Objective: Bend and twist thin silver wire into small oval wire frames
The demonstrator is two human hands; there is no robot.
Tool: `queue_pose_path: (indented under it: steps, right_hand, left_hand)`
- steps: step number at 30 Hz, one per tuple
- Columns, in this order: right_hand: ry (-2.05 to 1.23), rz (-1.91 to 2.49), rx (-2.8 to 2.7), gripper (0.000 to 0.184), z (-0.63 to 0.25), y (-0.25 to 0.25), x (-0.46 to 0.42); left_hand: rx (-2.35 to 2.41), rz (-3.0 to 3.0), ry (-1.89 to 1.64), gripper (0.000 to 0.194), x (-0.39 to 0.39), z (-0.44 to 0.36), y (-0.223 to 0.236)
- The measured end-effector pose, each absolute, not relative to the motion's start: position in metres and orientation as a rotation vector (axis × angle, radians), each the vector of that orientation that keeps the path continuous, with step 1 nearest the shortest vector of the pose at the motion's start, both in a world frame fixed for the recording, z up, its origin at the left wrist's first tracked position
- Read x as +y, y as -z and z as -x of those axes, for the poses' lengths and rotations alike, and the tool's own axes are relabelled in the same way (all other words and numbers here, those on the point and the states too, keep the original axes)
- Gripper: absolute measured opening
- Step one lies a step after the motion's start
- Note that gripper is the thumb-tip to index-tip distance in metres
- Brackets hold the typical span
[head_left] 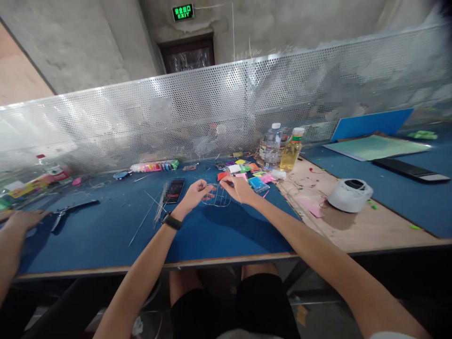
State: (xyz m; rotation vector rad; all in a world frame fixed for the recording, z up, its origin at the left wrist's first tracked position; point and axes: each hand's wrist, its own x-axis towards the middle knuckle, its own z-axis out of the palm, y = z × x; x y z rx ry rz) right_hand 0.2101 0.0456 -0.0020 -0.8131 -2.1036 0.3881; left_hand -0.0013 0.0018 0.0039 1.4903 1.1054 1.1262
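Observation:
Between my hands, just above the blue mat, hangs a small wire frame with a curved lower edge and thin crossing wires. My left hand, wearing a dark wristband, pinches its upper left side. On the upper right my right hand grips the frame with closed fingers, and a thin pale strand runs down past this hand. Left of my left hand lie several loose metal wires and a dark phone with its screen lit.
Colourful clay packets lie beyond my right hand, near a clear bottle and an oil bottle. A white roll stands at right. Pliers lie near another person's hand. A perforated metal screen borders the back.

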Motion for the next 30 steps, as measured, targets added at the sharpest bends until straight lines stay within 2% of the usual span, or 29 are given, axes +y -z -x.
queue_pose_path:
  steps: [10,16,22,30]
  right_hand:
    - [-0.512,0.795,-2.160,0.027,-0.2098,-0.0034,0.0372]
    - [-0.416,0.852,-2.197,0.025,-0.2092,-0.0031,0.0366]
    - [-0.268,0.960,-2.181,0.023,-0.2102,-0.0008,0.0411]
    - [-0.236,0.914,-2.172,0.021,-0.2104,0.0011,0.0416]
  left_hand:
    - [1.108,-1.458,-1.134,0.048,-0.0002,-0.0006,-0.0048]
    - [1.116,-1.420,-1.153,0.047,-0.0018,-0.0017,-0.0061]
    - [1.118,-1.394,-0.994,0.045,-0.0023,-0.0038,-0.0027]
    - [1.150,-1.248,-0.974,0.044,0.0017,0.0005,0.0008]
